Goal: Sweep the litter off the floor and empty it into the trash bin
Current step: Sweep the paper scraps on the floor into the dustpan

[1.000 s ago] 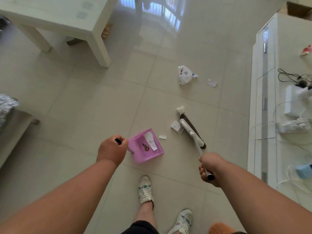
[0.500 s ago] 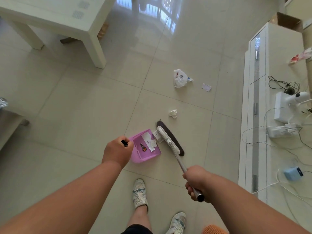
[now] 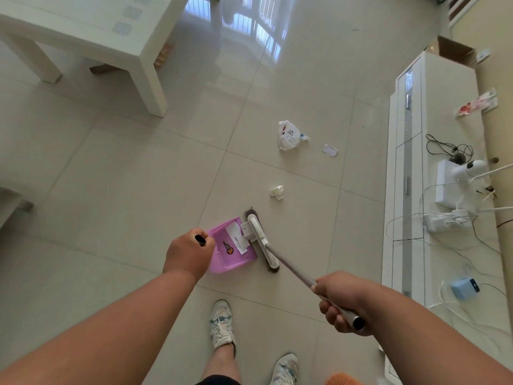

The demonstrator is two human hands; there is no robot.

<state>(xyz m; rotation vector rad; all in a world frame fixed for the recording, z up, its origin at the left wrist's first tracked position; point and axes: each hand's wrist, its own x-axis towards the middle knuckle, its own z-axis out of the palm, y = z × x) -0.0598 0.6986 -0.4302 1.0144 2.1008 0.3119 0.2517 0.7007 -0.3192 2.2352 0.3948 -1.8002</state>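
While the left hand (image 3: 188,252) clenches the pink dustpan (image 3: 231,245) handle at centre frame, the right hand (image 3: 342,300) grips the broom (image 3: 262,240), its head against the pan's lip. Keep the lip flat; crumpled tissue (image 3: 277,192), bag (image 3: 288,134) and paper scrap (image 3: 329,150) wait upper right.

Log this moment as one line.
left hand: holds dustpan handle | right hand: holds broom | broom head at dustpan mouth | paper in pan | floor: bag, tissue, scrap
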